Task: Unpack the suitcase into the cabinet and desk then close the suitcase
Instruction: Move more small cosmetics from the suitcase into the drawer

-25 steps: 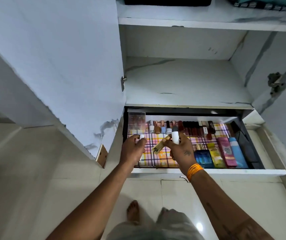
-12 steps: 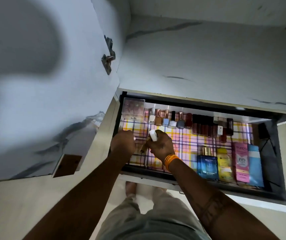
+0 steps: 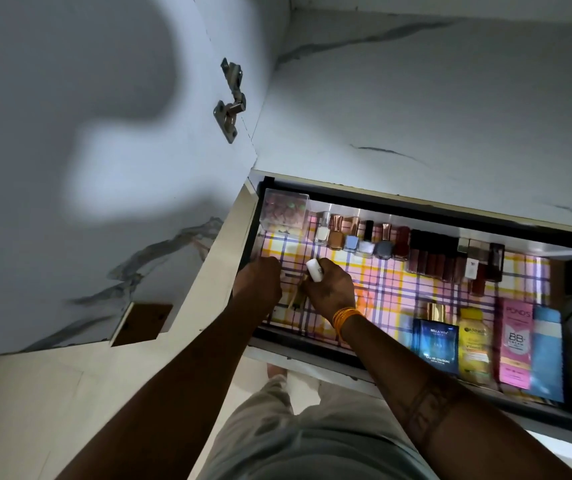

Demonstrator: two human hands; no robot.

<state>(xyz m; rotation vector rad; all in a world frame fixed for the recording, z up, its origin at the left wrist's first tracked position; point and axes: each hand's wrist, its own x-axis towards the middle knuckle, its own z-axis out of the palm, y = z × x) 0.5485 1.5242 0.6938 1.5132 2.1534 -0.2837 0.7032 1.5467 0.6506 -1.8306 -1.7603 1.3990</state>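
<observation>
- white tube (image 3: 314, 269) is gripped in the right hand (image 3: 329, 289), over the left end of the open drawer (image 3: 416, 211), prob to join the cosmetics
- left hand (image 3: 260, 282) just beside it, curled; can't tell if it's holding anything
- nail polish row (image 3: 357, 235) lines the drawer's back

The left hand (image 3: 260, 284) hides whatever its grip holds. The right hand (image 3: 329, 292) covers most of the white tube (image 3: 314, 270). The drawer (image 3: 312, 344) runs off the right edge.
</observation>
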